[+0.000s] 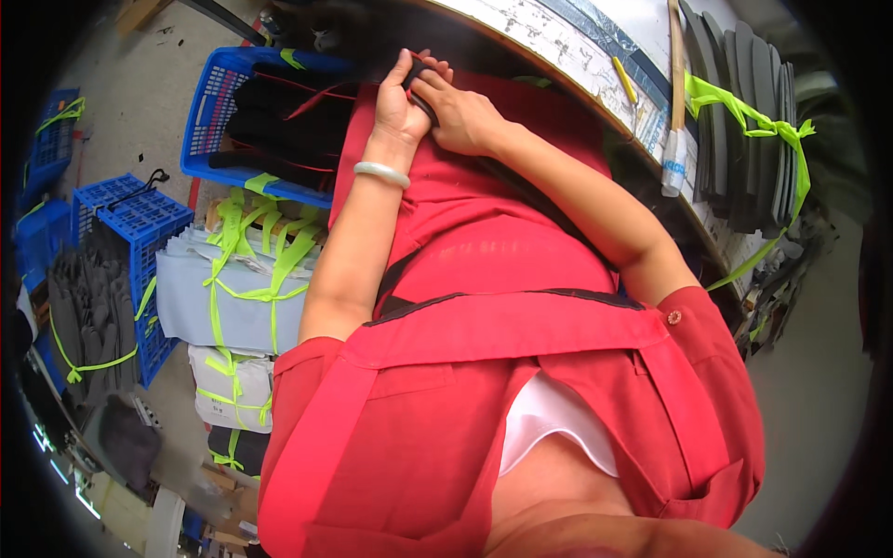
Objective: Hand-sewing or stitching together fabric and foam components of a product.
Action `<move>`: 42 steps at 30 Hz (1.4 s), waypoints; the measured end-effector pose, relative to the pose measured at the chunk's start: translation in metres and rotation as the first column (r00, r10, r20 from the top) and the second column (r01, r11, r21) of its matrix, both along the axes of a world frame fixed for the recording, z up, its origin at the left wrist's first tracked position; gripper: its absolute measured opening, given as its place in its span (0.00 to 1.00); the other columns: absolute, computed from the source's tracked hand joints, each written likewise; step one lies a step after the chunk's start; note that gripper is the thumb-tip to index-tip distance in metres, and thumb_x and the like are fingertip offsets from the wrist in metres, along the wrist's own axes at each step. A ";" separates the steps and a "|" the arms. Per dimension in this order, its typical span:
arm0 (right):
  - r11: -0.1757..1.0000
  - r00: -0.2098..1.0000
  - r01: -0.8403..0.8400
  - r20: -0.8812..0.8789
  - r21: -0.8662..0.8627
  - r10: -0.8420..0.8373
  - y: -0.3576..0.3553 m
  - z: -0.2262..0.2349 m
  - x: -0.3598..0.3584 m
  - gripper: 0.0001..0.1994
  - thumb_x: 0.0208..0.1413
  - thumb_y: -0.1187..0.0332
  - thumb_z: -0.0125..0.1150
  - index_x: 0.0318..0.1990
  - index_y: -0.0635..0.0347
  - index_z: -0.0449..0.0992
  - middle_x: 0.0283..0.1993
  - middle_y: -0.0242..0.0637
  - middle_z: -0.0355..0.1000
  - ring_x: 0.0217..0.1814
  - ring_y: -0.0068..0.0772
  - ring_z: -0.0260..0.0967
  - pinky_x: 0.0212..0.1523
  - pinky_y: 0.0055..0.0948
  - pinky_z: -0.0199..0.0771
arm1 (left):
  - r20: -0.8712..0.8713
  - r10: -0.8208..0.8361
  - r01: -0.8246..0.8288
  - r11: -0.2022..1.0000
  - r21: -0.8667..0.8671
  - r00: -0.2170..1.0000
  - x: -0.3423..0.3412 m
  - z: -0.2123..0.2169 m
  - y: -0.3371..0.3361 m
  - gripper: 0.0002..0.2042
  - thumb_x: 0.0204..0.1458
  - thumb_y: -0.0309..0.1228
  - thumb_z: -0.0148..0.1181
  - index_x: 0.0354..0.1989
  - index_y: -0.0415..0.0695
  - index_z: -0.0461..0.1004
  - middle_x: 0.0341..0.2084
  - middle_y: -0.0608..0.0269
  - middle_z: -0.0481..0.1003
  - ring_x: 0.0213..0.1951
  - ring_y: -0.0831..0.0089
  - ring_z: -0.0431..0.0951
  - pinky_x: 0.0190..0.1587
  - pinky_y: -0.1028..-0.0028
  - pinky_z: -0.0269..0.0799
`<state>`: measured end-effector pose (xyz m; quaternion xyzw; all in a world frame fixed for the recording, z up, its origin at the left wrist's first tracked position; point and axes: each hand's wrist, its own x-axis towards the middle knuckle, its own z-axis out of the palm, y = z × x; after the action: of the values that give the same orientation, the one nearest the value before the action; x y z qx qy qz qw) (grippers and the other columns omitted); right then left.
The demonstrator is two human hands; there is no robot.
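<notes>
My left hand (400, 113), with a pale bangle on its wrist, is turned palm up and cradles a small black cloth piece with a red edge (416, 76). Its thumb stands up beside the piece. My right hand (462, 115) lies over the same piece, fingers bent down onto it, so the two hands meet above my red apron (502, 237). Much of the piece is hidden between the fingers. Just left of the hands, a blue plastic basket (195, 139) holds black cloth pieces with red trim (284, 121).
At right, a worktable (521, 28) carries a yellow pen-like tool (624, 80), a wooden-handled brush (675, 139) and tied grey strips (744, 112). To the left are a tied light-blue fabric bundle (237, 293), another blue basket (144, 214) and bundled dark-grey pieces (93, 312).
</notes>
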<state>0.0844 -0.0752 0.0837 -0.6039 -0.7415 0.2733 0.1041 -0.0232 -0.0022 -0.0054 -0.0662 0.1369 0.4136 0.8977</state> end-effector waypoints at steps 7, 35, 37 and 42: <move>0.985 1.000 -0.013 0.002 -0.172 0.014 0.008 0.013 -0.003 0.17 0.48 0.72 0.53 0.48 0.57 0.67 0.51 0.43 0.69 0.46 0.52 0.72 0.41 0.46 0.74 | -0.094 -0.004 0.002 1.000 -0.020 0.996 0.000 0.018 -0.007 0.14 0.53 0.35 0.63 0.40 0.38 0.70 0.24 0.63 0.73 0.32 0.67 0.73 0.45 0.64 0.72; 0.998 0.992 -0.050 -0.116 0.034 0.053 -0.002 0.004 -0.011 0.19 0.42 0.75 0.52 0.47 0.61 0.65 0.50 0.49 0.67 0.44 0.57 0.70 0.39 0.48 0.72 | 0.008 0.051 -0.051 0.998 -0.032 0.999 -0.012 0.017 -0.013 0.11 0.52 0.26 0.56 0.43 0.37 0.69 0.25 0.60 0.73 0.33 0.62 0.75 0.50 0.58 0.71; 0.975 1.000 -0.004 0.001 -0.223 0.005 0.018 0.015 -0.019 0.22 0.42 0.75 0.51 0.50 0.59 0.65 0.53 0.48 0.65 0.46 0.57 0.70 0.41 0.48 0.72 | -0.060 0.047 -0.045 0.999 0.030 0.997 -0.009 0.016 -0.012 0.12 0.55 0.30 0.55 0.44 0.35 0.70 0.29 0.58 0.75 0.39 0.57 0.76 0.53 0.57 0.70; 0.970 0.999 -0.043 0.007 -0.239 0.046 0.014 0.006 -0.017 0.23 0.42 0.74 0.52 0.51 0.58 0.67 0.58 0.44 0.64 0.53 0.54 0.68 0.47 0.46 0.73 | -0.085 0.016 -0.020 0.999 -0.042 0.996 -0.022 0.037 -0.013 0.18 0.57 0.41 0.56 0.42 0.36 0.71 0.35 0.54 0.75 0.49 0.49 0.74 0.52 0.56 0.71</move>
<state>0.0678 -0.0609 0.0894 -0.5971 -0.7170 0.3591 0.0199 -0.0454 -0.0153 0.0318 -0.0689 0.1831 0.4211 0.8857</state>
